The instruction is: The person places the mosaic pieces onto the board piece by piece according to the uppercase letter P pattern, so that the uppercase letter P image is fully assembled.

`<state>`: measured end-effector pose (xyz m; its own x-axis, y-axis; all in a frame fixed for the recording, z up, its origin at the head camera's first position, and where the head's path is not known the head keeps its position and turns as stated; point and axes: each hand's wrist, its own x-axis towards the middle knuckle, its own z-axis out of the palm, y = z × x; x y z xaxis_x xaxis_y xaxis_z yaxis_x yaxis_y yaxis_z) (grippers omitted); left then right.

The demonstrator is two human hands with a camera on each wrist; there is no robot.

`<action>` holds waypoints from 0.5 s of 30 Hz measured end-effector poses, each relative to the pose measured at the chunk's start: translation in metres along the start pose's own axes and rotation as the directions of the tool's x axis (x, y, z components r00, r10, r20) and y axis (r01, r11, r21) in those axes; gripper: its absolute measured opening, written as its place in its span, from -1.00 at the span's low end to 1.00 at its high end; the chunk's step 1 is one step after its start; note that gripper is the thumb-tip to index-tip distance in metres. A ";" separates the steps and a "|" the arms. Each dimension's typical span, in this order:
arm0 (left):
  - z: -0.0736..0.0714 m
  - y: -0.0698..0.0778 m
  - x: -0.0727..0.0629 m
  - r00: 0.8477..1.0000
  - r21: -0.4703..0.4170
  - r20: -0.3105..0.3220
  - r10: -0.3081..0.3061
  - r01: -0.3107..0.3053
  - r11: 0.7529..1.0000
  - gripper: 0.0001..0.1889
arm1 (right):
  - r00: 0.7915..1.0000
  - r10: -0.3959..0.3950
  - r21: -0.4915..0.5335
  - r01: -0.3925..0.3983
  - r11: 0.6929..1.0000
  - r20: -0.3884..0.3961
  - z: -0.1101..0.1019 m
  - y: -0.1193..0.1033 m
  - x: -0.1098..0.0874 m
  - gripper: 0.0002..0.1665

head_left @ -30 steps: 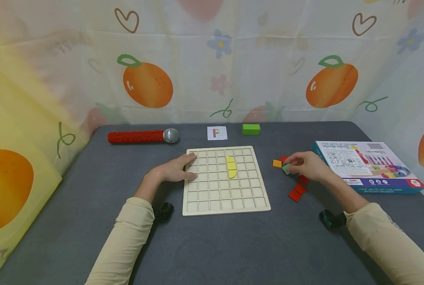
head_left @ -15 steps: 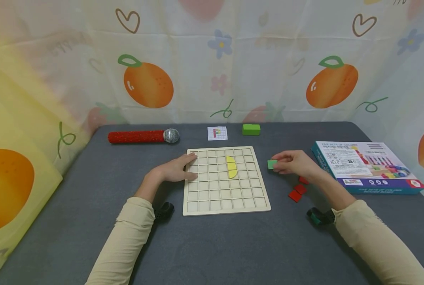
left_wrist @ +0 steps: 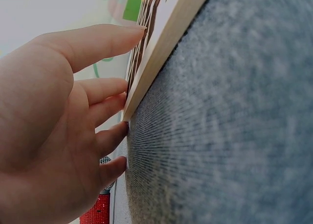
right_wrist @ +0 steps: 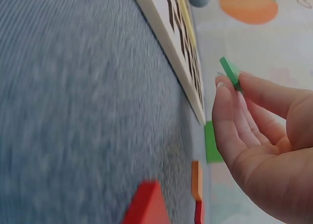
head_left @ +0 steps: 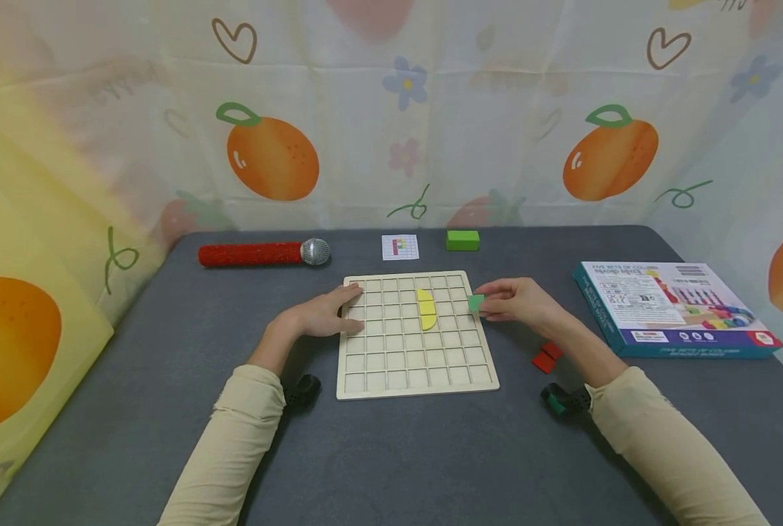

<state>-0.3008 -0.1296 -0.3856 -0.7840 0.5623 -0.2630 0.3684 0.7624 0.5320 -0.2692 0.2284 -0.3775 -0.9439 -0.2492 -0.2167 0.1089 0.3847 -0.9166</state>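
Note:
My right hand (head_left: 518, 303) pinches a small green square tile (head_left: 475, 303) between thumb and fingers, over the right edge of the wooden grid board (head_left: 391, 363). In the right wrist view the green tile (right_wrist: 230, 73) shows edge-on, raised off the table. My left hand (head_left: 319, 313) rests at the board's left edge with fingers spread. Its thumb and fingertips touch the rim, as the left wrist view shows with the left hand (left_wrist: 73, 111) beside the board (left_wrist: 161, 50). Several yellow pieces (head_left: 426, 309) form a rounded column on the board, right of its middle.
Red tiles (head_left: 547, 356) lie right of the board, under the right forearm. An orange tile (right_wrist: 196, 180) shows in the right wrist view. Behind the board are a red microphone (head_left: 263, 253), a printed grid card (head_left: 400, 248) and a green block (head_left: 462, 240). A flat box (head_left: 677, 310) lies at right.
My right hand has lifted the green tile from among the loose tiles and carried it left to the board's right edge. The left hand has stayed in place.

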 end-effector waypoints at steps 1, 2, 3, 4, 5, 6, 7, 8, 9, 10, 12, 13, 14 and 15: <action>0.000 0.000 0.000 1.000 0.001 -0.001 0.002 -0.002 1.000 -0.20 | 1.000 0.000 0.006 0.000 1.000 0.006 0.002 -0.001 0.001 -0.52; 0.000 -0.001 0.000 1.000 0.002 -0.002 0.002 -0.002 1.000 -0.20 | 1.000 -0.004 0.016 0.003 1.000 0.014 0.004 -0.002 0.002 -0.51; 0.001 -0.001 0.000 1.000 0.002 -0.003 0.002 -0.002 1.000 -0.20 | 1.000 -0.009 0.022 0.008 1.000 0.023 0.006 -0.003 0.002 -0.51; 0.001 -0.001 -0.001 1.000 0.002 -0.003 -0.001 0.001 1.000 -0.20 | 1.000 -0.009 0.030 0.008 1.000 0.028 0.007 -0.004 0.003 -0.51; 0.001 -0.002 0.000 1.000 0.005 -0.004 -0.002 0.002 1.000 -0.20 | 0.999 -0.018 0.036 0.016 0.999 0.038 0.009 -0.004 0.004 -0.51; 0.001 -0.002 0.000 1.000 0.005 -0.005 -0.006 0.006 1.000 -0.20 | 0.999 -0.024 0.043 0.022 0.999 0.044 0.010 -0.005 0.004 -0.51; 0.001 -0.002 0.000 1.000 0.006 -0.005 -0.009 0.009 1.000 -0.20 | 0.998 -0.030 0.050 0.027 0.998 0.052 0.011 -0.005 0.005 -0.51; 0.002 -0.002 0.000 1.000 0.007 -0.005 -0.011 0.011 1.000 -0.20 | 0.998 -0.033 0.056 0.029 0.998 0.059 0.013 -0.006 0.005 -0.50; 0.002 -0.002 0.000 1.000 0.007 -0.004 -0.013 0.013 1.000 -0.20 | 0.997 -0.034 0.057 0.030 0.998 0.064 0.014 -0.006 0.005 -0.50; 0.002 -0.002 0.001 1.000 0.007 -0.003 -0.014 0.014 1.000 -0.20 | 0.997 -0.036 0.061 0.032 0.998 0.068 0.016 -0.006 0.005 -0.50; 0.002 -0.002 0.001 1.000 0.007 -0.002 -0.017 0.017 1.000 -0.20 | 0.996 -0.033 0.076 0.028 0.997 0.077 0.019 -0.006 0.006 -0.50; 0.002 -0.002 0.001 1.000 0.007 -0.002 -0.017 0.017 1.000 -0.20 | 0.996 -0.031 0.083 0.024 0.996 0.082 0.020 -0.005 0.007 -0.50; 0.002 -0.002 0.002 1.000 0.007 -0.001 -0.018 0.018 1.000 -0.20 | 0.996 -0.027 0.091 0.019 0.996 0.087 0.022 -0.005 0.008 -0.51; 0.002 -0.002 0.002 1.000 0.007 -0.001 -0.019 0.019 1.000 -0.20 | 0.996 -0.025 0.093 0.017 0.995 0.088 0.024 -0.005 0.009 -0.51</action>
<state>-0.3020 -0.1296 -0.3889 -0.7913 0.5473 -0.2727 0.3568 0.7754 0.5210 -0.2707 0.2029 -0.3829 -0.9151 -0.3363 -0.2224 0.1216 0.2957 -0.9475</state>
